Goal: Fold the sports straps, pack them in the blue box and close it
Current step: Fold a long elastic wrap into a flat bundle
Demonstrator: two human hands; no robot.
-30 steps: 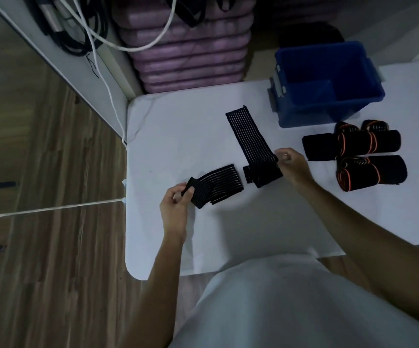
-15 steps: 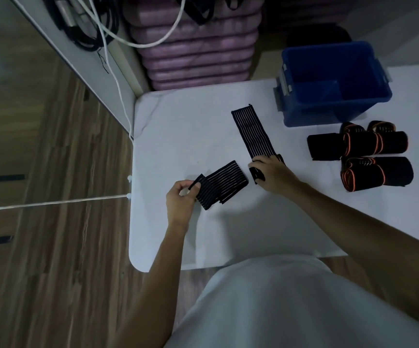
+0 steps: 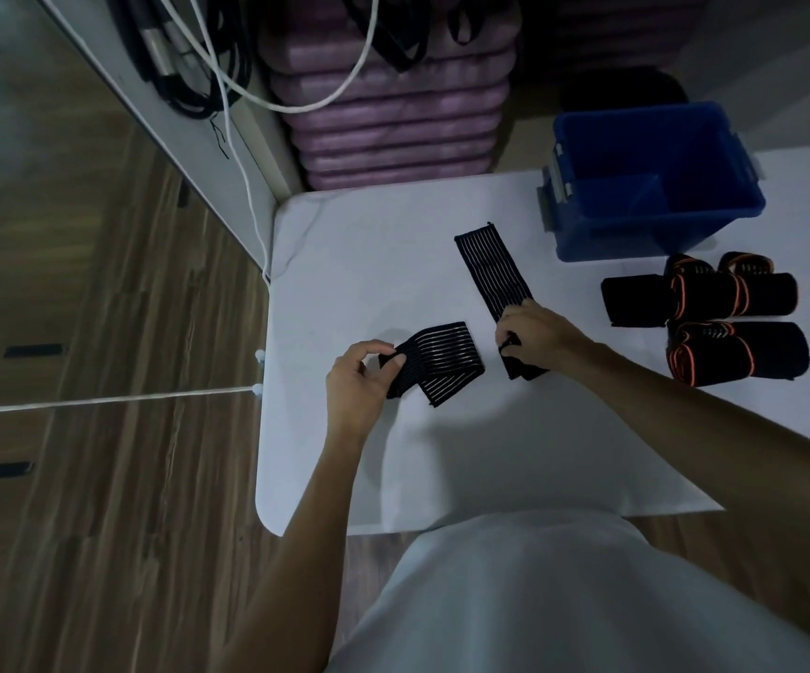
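Your left hand point(image 3: 356, 381) pinched the folded end of 1 striped strap point(image 3: 434, 361), well short of the blue box point(image 3: 655, 187) and to its left. Your right hand point(image 3: 534, 335), the nearer to that box, curled its fingers point(image 3: 507, 332) on the second strap point(image 3: 492, 267). That strap's long axis ran from the fingers up toward the box, its free end beside the box.

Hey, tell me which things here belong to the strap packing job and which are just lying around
Part of the job:
left striped strap, pinched by the left hand
right striped strap, gripped by the right hand
orange-trimmed rolled straps
blue box, open

Just lying about:
purple mats
white cable
black cords
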